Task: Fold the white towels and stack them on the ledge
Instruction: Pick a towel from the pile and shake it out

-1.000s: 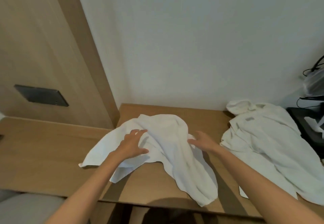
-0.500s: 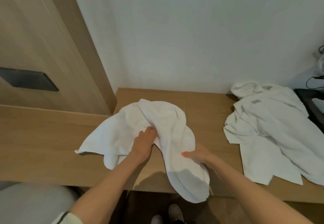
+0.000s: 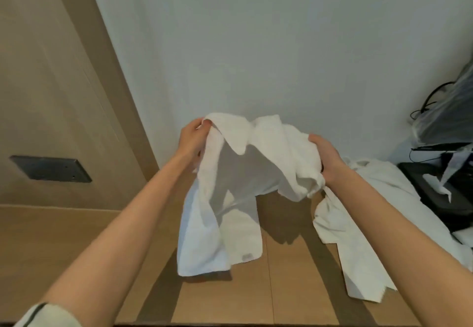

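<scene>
A pale wall (image 3: pixel 256 45) fills the upper middle. At left stands a wooden panel (image 3: pixel 51 83) bearing a dark rectangular plate (image 3: pixel 50 172) (lower left of it). At right edge: a clear plastic bag (image 3: pixel 450 117), black cables (image 3: pixel 430 99), a black device (image 3: pixel 432 198).

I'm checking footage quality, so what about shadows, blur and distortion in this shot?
Head view: the held towel throws a dark shadow onto the wooden ledge; the wood trim leans from wide-angle distortion; towel texture looks soft and washed out; no glare.

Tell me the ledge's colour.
The wooden ledge is light brown with grain, best in head view.
</scene>
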